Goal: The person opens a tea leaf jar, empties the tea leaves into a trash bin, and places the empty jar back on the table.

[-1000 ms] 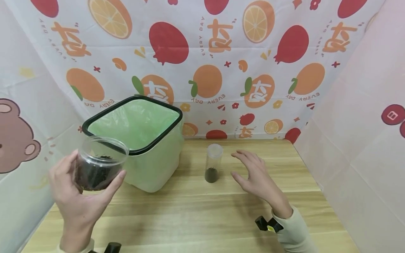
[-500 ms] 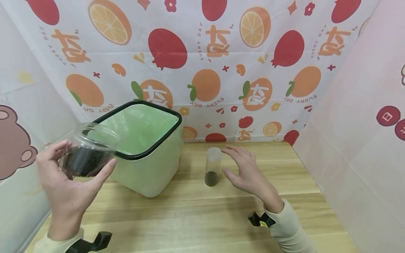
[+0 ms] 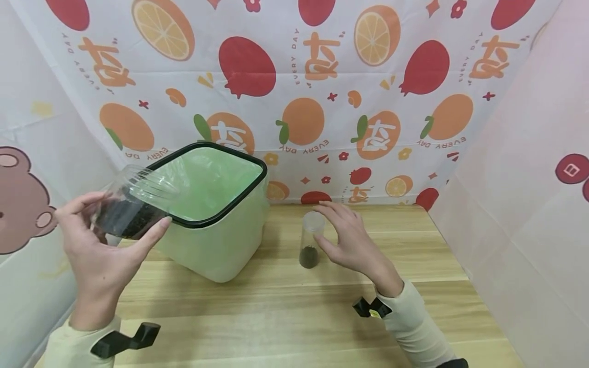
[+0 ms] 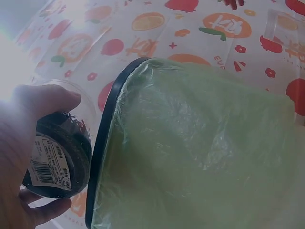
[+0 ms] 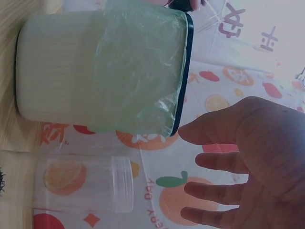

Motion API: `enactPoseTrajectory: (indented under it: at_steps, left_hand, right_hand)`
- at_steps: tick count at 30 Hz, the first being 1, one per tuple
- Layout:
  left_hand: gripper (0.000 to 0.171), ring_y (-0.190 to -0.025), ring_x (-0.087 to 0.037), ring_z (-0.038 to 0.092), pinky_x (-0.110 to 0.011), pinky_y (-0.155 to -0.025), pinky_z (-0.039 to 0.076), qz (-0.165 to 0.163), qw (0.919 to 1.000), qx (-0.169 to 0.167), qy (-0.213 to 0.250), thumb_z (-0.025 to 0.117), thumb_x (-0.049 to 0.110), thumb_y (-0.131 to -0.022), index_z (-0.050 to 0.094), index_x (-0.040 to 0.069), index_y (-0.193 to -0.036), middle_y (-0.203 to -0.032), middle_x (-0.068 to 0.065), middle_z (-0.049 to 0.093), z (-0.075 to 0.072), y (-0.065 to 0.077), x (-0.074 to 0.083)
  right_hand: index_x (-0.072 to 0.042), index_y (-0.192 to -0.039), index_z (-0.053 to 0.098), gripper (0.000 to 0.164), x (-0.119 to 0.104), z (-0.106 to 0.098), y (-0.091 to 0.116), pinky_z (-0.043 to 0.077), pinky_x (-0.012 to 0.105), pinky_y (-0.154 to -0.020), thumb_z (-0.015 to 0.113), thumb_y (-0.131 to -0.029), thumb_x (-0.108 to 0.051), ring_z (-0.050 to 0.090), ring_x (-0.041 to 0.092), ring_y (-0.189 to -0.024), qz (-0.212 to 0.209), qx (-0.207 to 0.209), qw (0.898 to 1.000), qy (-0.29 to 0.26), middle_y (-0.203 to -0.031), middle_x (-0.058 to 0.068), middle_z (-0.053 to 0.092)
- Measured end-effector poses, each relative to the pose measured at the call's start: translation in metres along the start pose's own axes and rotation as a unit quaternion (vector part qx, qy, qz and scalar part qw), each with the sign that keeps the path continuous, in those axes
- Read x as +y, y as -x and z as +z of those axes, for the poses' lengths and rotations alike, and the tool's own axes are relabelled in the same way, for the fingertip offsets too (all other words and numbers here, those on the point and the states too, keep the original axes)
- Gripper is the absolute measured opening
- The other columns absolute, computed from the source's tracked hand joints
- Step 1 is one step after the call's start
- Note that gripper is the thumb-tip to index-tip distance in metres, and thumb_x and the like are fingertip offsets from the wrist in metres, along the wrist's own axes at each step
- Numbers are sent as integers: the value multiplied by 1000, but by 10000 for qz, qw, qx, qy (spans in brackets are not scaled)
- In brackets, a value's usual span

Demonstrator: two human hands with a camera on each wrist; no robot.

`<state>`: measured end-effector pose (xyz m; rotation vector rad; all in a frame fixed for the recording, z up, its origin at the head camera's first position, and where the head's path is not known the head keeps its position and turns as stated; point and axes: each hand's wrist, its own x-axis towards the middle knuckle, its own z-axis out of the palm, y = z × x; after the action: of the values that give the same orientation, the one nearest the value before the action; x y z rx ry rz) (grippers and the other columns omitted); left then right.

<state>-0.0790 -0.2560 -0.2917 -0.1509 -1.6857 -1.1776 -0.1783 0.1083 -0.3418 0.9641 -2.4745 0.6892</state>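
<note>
My left hand (image 3: pixel 98 263) grips a clear round plastic jar (image 3: pixel 131 212) part full of dark, dry shreds that look like tea leaves. The jar is raised and tilted, its mouth leaning right over the rim of the bin (image 3: pixel 221 245). A printed label with a barcode shows on its base (image 4: pixel 50 162) in the left wrist view. My right hand (image 3: pixel 352 240) hovers beside the top of a clear upright tube (image 3: pixel 309 255), fingers spread and holding nothing. Similar dark bits lie at the bottom of the tube, and its top looks frosted.
The pale green bin has a black rim (image 3: pixel 264 179) and a thin plastic liner (image 4: pixel 190 133). It stands on a wood-grain table (image 3: pixel 276 327). A fruit-print cloth (image 3: pixel 257 122) rises behind, with pale cloths at both sides.
My left hand has lifted the jar and tipped it further toward the bin. My right hand has moved left, closer to the tube's top. Tube and bin stay in place.
</note>
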Motion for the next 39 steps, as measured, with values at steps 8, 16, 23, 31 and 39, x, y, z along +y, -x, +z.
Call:
enactPoseTrajectory:
  at_steps: [8, 16, 23, 31, 39]
  left_hand:
    - [82, -98, -13, 55, -10, -78, 45, 121, 9997, -127, -188, 80, -11, -44, 47, 2, -118, -110, -5, 54, 3, -6, 0]
    - [80, -90, -4, 53, -6, -69, 41, 479, 9975, -247, -449, 82, -6, -44, 51, 1, -117, -110, -5, 53, 7, -14, 5]
    - [81, -93, -5, 52, -6, -69, 40, 545, 9969, -232, -521, 83, -4, -43, 51, -1, -117, -110, 3, 52, 6, -14, 2]
    - [81, -94, -8, 56, -8, -71, 42, 371, 9984, -227, -352, 82, -6, -44, 46, 3, -117, -109, -9, 56, 7, -14, 0]
    - [82, -97, -7, 55, -7, -73, 42, 598, 9953, -296, -695, 84, 0, -43, 51, 5, -118, -113, -6, 56, 5, -20, -13]
  right_hand:
    - [-26, -131, 43, 53, -2, -2, -9, 29, 48, -98, 62, -81, -30, 38, 19, -126, -115, -28, 9999, 63, -134, -2, 45]
    - [-26, -131, 43, 53, -4, -4, -15, 28, 49, -102, 61, -82, -32, 38, 18, -126, -169, -120, 9998, 61, -134, -3, 45]
    - [-22, -128, 47, 48, -3, 1, -15, 36, 46, -98, 60, -82, -30, 40, 18, -124, -200, -232, 9994, -135, -133, -1, 46]
    - [-20, -127, 48, 48, 0, 4, -10, 37, 43, -101, 61, -82, -27, 40, 19, -124, -182, -256, 9989, -341, -133, 1, 46]
    - [-17, -127, 49, 49, 2, 2, -17, 38, 42, -100, 62, -81, -27, 42, 18, -123, -354, -60, 9991, -235, -131, 0, 48]
